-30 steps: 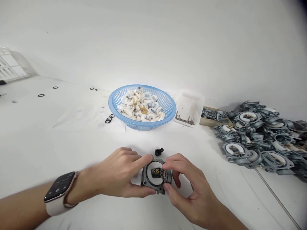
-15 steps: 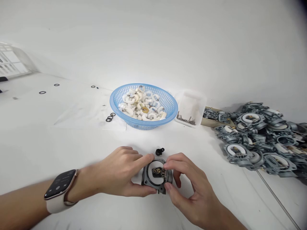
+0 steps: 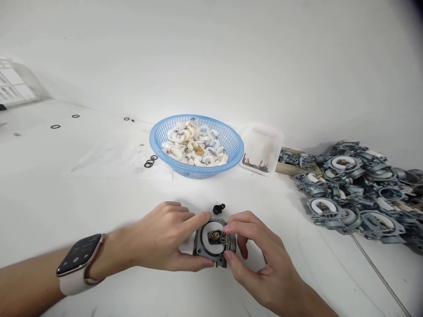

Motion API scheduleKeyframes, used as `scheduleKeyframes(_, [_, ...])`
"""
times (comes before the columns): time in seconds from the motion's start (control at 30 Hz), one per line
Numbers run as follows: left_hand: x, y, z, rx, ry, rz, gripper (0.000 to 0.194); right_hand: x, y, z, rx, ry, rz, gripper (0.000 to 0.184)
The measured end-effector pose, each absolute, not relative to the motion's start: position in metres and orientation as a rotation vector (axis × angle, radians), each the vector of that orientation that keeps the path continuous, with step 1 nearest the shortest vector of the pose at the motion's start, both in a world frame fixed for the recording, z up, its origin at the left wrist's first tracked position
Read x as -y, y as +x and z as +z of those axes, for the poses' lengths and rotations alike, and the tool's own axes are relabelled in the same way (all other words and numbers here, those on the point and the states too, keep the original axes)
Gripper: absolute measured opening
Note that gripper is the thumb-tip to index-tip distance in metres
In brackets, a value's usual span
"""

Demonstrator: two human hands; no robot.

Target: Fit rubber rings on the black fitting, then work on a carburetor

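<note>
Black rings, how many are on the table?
6: two rings at far left, one ring near the wall, three bunched rings just left of the basket. Others may be hidden.

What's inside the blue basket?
The blue basket holds a heap of curved pieces, mostly white, some yellowish, with little metal bits showing among them. The heap covers the middle of the bottom, so I can't tell what lies underneath.

the crate (far left) is cut off.
</note>
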State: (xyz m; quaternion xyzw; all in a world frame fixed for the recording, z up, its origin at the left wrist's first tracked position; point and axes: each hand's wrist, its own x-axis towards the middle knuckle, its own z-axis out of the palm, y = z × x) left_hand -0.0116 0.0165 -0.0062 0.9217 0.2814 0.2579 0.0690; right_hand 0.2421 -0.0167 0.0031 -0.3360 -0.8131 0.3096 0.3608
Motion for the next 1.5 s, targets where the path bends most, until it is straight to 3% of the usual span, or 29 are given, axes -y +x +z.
scheduleKeyframes(1.5, [-0.0154, -0.0120, -0.0054, -0.833, 2.775, 0.785, 0.049, 0.0134, 0.2390, 0.0074, 2.116, -0.851, 0.734, 0.036])
